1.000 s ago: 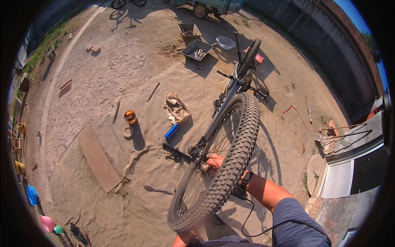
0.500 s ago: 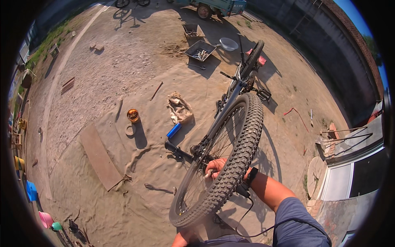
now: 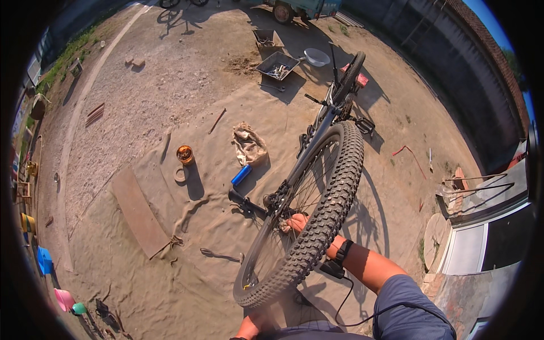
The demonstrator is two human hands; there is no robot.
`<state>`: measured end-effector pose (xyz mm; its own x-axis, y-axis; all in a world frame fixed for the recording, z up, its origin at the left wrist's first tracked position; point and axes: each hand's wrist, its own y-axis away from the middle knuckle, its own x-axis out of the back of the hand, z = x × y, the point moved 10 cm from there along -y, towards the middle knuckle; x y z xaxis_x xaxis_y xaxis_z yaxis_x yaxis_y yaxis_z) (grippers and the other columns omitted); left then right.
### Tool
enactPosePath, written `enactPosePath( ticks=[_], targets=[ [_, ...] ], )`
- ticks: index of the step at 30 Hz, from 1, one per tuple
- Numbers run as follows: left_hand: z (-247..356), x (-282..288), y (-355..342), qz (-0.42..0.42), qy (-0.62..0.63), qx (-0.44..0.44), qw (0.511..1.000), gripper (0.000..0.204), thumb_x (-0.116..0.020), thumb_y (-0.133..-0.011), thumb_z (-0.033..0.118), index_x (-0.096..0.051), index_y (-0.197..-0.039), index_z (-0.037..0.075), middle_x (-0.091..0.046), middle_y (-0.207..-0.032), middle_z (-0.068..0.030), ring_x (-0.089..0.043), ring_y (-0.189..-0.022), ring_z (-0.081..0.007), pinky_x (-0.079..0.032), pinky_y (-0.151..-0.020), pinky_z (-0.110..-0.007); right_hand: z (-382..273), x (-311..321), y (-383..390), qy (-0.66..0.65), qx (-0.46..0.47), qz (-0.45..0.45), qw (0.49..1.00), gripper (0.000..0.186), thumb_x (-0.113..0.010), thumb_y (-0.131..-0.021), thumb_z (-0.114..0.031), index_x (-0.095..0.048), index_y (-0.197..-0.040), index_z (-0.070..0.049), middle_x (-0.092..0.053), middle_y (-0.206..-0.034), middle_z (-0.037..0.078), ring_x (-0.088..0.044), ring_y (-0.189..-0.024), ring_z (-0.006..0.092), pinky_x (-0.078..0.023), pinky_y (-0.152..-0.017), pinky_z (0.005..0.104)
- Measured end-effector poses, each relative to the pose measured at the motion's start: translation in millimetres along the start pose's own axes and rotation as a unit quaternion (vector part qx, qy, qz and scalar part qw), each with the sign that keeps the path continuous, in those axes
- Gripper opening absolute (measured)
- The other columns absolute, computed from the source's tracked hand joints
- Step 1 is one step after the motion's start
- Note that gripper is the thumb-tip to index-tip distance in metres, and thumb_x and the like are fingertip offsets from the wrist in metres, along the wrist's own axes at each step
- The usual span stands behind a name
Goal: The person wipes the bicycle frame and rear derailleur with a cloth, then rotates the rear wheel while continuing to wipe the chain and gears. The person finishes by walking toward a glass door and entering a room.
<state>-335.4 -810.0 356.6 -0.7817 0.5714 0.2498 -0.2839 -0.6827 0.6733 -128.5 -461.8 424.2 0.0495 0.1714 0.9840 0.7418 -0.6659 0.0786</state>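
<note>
A bicycle is upside down, its knobby front tire nearest me. My right hand reaches among the spokes near the hub, fingers closed round something small and pale I cannot make out; the tire hides part of it. A black cable runs beside my right forearm. My left hand is low in the view by the tire's bottom, its fingers hidden and blurred. The handlebar grip rests low beside the wheel.
Around the bicycle are a blue cylinder, crumpled cloth, orange can, board, metal tool trays and white basin. A cargo tricycle stands behind. A dark wall and doorway are at the right.
My right hand has shifted and turned slightly among the spokes, and my forearm with it. My left hand remains low by the tire. The scene moves a little in the view.
</note>
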Motion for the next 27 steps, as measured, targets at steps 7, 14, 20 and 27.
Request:
enactPosePath(
  ticks=[7, 14, 20, 27],
  targets=[
    [19.2, 7.9, -2.0, -0.021, 0.112, 0.126, 0.985, 0.035, -0.052, -0.104, 0.046, -0.069, -0.108, 0.015, -0.07, -0.098, -0.0148, -0.065, -0.091, -0.0341, -0.05, -0.081, -0.048, 26.7, -89.1, 40.5, -0.111, -0.096, -0.069, 0.987, 0.047, -0.038, -0.108, -0.011, -0.044, -0.154, -0.004, -0.046, -0.157, 0.009, -0.045, -0.144, 0.0194, -0.033, -0.123, 0.0317],
    [-37.2, -30.9, -13.6, -0.037, 0.369, 0.186, 0.91, 0.034, -0.062, -0.102, 0.033, -0.061, -0.123, 0.007, -0.072, -0.109, -0.0146, -0.071, -0.094, -0.0279, -0.056, -0.083, -0.043, -14.5, -36.7, 29.4, -0.402, -0.086, 0.004, 0.912, 0.032, -0.054, -0.107, -0.019, -0.064, -0.132, -0.003, -0.064, -0.132, 0.006, -0.061, -0.119, 0.0156, -0.047, -0.105, 0.0301],
    [-8.1, -15.4, -5.5, -0.029, 0.432, 0.208, 0.877, 0.03, -0.068, -0.098, 0.027, -0.067, -0.118, 0.004, -0.071, -0.099, -0.006, -0.069, -0.089, -0.0186, -0.055, -0.078, -0.035, -55.3, 42.5, 41.7, -0.366, -0.083, 0.043, 0.926, 0.03, -0.064, -0.092, -0.021, -0.069, -0.117, -0.005, -0.073, -0.111, 0.012, -0.068, -0.097, 0.0272, -0.053, -0.086, 0.0372],
    [3.6, -41.1, -52.4, -0.107, 0.446, 0.111, 0.882, 0.045, -0.06, -0.104, 0.017, -0.043, -0.144, 0.004, -0.062, -0.132, -0.0128, -0.068, -0.11, -0.0226, -0.057, -0.09, -0.04, -73.2, 27.6, 104.4, -0.662, -0.39, -0.039, 0.638, 0.032, -0.067, -0.097, -0.014, -0.064, -0.127, -0.004, -0.072, -0.102, 0.004, -0.065, -0.092, 0.0087, -0.053, -0.077, 0.0274]
  ],
)
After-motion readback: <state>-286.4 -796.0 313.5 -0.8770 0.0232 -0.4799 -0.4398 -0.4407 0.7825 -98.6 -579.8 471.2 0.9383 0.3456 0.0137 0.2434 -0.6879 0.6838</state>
